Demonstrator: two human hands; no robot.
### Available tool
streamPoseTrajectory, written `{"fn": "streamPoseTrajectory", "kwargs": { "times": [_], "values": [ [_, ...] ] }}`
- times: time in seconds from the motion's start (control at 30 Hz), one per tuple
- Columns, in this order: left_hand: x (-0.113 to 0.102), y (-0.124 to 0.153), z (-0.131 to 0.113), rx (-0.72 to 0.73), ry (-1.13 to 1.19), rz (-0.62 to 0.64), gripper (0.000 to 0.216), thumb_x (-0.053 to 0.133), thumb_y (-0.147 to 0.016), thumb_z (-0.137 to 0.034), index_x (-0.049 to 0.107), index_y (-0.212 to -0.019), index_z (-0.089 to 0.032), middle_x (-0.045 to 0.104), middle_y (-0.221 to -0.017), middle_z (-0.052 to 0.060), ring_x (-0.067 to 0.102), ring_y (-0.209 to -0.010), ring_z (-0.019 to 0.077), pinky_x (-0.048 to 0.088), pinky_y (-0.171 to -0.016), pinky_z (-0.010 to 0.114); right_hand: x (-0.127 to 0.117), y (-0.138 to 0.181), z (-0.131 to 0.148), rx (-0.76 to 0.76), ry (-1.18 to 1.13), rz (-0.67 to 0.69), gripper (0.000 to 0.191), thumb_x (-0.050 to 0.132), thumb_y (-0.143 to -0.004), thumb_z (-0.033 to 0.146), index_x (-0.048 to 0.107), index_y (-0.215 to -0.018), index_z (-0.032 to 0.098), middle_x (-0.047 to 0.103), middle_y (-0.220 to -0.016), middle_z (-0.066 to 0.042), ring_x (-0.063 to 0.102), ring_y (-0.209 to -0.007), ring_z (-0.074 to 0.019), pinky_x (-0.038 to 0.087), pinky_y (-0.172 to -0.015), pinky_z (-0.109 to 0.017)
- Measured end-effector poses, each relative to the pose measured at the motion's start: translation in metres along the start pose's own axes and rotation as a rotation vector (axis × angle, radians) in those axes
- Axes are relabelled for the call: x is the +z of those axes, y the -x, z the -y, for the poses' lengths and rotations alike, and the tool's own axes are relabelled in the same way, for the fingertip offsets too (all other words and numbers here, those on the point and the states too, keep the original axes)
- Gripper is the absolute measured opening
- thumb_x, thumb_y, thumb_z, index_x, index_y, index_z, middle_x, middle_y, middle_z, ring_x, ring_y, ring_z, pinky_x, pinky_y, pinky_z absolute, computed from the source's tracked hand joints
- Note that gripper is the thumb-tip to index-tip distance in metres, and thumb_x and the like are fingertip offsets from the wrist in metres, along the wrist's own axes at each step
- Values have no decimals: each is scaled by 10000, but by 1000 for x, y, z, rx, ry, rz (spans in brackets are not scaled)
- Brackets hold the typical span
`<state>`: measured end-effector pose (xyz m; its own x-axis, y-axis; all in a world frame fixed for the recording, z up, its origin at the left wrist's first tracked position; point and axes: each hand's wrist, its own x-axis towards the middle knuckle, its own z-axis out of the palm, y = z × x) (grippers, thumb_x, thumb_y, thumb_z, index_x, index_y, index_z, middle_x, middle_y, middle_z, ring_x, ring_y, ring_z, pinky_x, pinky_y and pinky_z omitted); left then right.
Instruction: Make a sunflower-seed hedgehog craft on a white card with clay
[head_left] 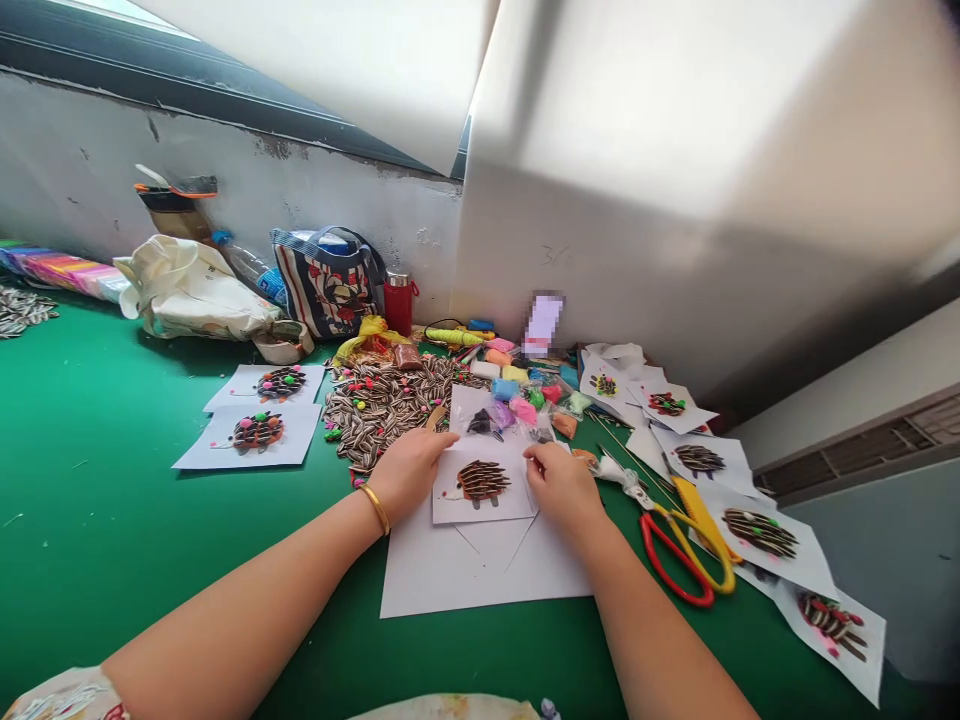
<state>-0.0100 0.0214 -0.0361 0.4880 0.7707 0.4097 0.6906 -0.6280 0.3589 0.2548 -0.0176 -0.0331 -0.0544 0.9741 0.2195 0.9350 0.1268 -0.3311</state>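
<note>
A white paper card [450, 508] with a hedgehog of striped sunflower seeds on a brown clay body lies on a larger white sheet [420, 575]. My left hand [409, 468], with a gold bangle at the wrist, grips the card's left edge near its upper corner. On the opposite side, my right hand [562, 485] pinches the right edge with thumb and fingers. Some of the fingertips are hidden. Just beyond the card, small bags of black and purple clay [501, 415] lie on white paper. Pencil lines show on the sheet below.
A heap of sunflower seeds [390, 400] spreads behind my left hand. Scissors [682, 550] with red and yellow handles lie to the right, over a yellow tool [701, 515]. Finished hedgehog cards [277, 450] lie on both sides. Bags and a red bottle [400, 303] stand along the wall.
</note>
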Motion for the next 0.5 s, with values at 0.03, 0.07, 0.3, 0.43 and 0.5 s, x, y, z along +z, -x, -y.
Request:
{"fn": "streamPoseTrajectory", "kwargs": {
  "times": [0.03, 0.07, 0.3, 0.43, 0.5],
  "values": [
    [-1, 0, -1, 12, -2, -22, 347, 483, -844, -51, 649, -1113, -194, 704, -995, 80, 625, -931, 228, 510, -822, 371, -1, -2, -4, 0, 14, -40, 217, 479, -878, 186, 674, -970, 202, 684, -968, -49, 624, -892, -181, 443, -750, -267],
    [-2, -1, -2, 24, -3, -42, 329, 488, -845, -54, 652, -1098, -187, 704, -999, 81, 621, -939, 229, 507, -835, 377, -2, -4, -8, 2, 30, -77, 199, 491, -873, 192, 672, -956, 200, 677, -959, -52, 619, -885, -185, 444, -747, -271],
    [-3, 0, -4, 67, 11, -121, 238, 521, -857, -106, 672, -1020, -192, 684, -1033, 80, 619, -965, 219, 502, -860, 378, 1, -19, -24, 30, 149, -168, 314, 534, -835, 155, 635, -1130, 187, 589, -1221, -103, 516, -1135, -243, 427, -938, -344],
    [-4, 1, -5, 72, 31, -132, 228, 517, -862, -119, 679, -1003, -194, 681, -1024, 76, 619, -960, 213, 501, -861, 375, 4, -30, -21, 40, 250, -86, 450, 529, -818, 117, 568, -1262, 176, 549, -1315, -108, 422, -1254, -250, 395, -988, -352],
    [-5, 2, -6, 66, 39, -127, 228, 511, -863, -125, 681, -998, -195, 681, -1020, 74, 617, -955, 212, 499, -860, 379, 4, -35, -19, 55, 289, -25, 421, 507, -831, 112, 586, -1238, 186, 578, -1279, -107, 418, -1258, -247, 396, -970, -347]
  ]
}}
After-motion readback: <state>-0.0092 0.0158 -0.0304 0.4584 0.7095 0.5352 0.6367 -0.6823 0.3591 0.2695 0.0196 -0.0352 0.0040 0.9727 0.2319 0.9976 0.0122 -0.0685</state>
